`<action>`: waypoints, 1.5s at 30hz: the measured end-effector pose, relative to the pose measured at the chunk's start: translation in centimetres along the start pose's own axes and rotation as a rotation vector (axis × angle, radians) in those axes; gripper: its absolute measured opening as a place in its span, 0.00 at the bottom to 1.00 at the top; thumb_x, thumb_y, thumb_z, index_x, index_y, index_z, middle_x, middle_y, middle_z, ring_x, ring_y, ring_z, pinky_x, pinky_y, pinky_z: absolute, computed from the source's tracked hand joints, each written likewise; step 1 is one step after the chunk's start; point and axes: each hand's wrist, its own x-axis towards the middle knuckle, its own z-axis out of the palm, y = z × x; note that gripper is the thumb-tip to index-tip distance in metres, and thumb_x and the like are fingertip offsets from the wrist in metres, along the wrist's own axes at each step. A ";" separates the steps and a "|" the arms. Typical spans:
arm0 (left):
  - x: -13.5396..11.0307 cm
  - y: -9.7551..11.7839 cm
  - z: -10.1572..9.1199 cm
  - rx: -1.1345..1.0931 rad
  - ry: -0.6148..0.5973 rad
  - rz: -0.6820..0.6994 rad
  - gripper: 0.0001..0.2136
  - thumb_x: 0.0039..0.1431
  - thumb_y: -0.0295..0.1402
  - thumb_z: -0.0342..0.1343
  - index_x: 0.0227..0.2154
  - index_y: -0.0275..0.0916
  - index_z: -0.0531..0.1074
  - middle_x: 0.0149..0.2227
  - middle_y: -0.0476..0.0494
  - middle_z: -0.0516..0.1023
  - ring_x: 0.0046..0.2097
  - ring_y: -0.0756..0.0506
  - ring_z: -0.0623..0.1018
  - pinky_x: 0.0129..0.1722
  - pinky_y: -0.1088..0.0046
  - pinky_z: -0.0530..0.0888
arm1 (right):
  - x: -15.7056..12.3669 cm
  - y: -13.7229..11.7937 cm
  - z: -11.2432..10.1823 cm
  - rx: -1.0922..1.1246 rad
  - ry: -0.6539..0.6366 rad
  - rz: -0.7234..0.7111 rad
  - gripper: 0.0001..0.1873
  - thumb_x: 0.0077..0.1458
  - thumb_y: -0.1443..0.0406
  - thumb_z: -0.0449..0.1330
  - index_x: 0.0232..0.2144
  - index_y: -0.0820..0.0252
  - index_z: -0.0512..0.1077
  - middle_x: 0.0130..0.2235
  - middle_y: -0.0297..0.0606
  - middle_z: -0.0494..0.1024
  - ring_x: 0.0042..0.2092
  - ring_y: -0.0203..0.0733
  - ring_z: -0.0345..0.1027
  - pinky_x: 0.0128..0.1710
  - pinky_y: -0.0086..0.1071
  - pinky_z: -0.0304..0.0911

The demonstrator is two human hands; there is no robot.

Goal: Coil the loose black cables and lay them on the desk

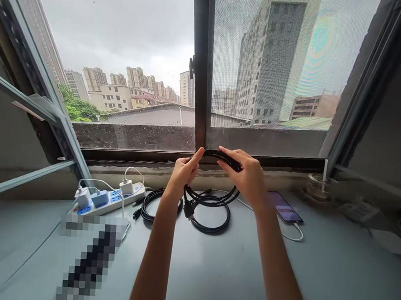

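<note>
Fingers pinching looped black cable; coils below, power strip left, phone right

Black cable in both hands

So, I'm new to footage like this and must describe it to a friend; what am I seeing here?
No machine here: this single picture comes from a camera worn on a person's head, facing forward and down. The bare left hand and right hand hold a coiled black cable above the table. On it lie more coiled black cable, a white power strip with plugs in it, and a phone with a white cable attached.
</note>
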 end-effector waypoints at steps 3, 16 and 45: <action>-0.4 0.5 0.2 -0.017 -0.080 -0.055 0.28 0.49 0.55 0.54 0.12 0.40 0.49 0.10 0.57 0.47 0.12 0.58 0.48 0.11 0.76 0.43 | 0.0 0.2 -0.1 0.020 0.039 -0.017 0.14 0.56 0.65 0.61 0.46 0.53 0.74 0.40 0.33 0.76 0.39 0.38 0.70 0.32 0.26 0.62; -0.7 0.2 1.1 -0.112 -0.318 -0.075 0.18 0.49 0.44 0.59 0.21 0.38 0.59 0.16 0.57 0.56 0.18 0.56 0.60 0.18 0.80 0.57 | 0.0 4.0 1.8 -0.168 0.153 0.097 0.12 0.60 0.63 0.55 0.45 0.55 0.74 0.41 0.36 0.76 0.39 0.42 0.70 0.40 0.30 0.63; -0.6 -0.9 -2.1 0.353 -0.304 -0.245 0.25 0.53 0.55 0.48 0.29 0.35 0.71 0.27 0.41 0.79 0.28 0.44 0.78 0.31 0.71 0.69 | 0.2 -0.6 1.8 -0.036 0.416 -0.154 0.07 0.54 0.66 0.61 0.36 0.55 0.76 0.36 0.36 0.74 0.34 0.37 0.68 0.30 0.29 0.65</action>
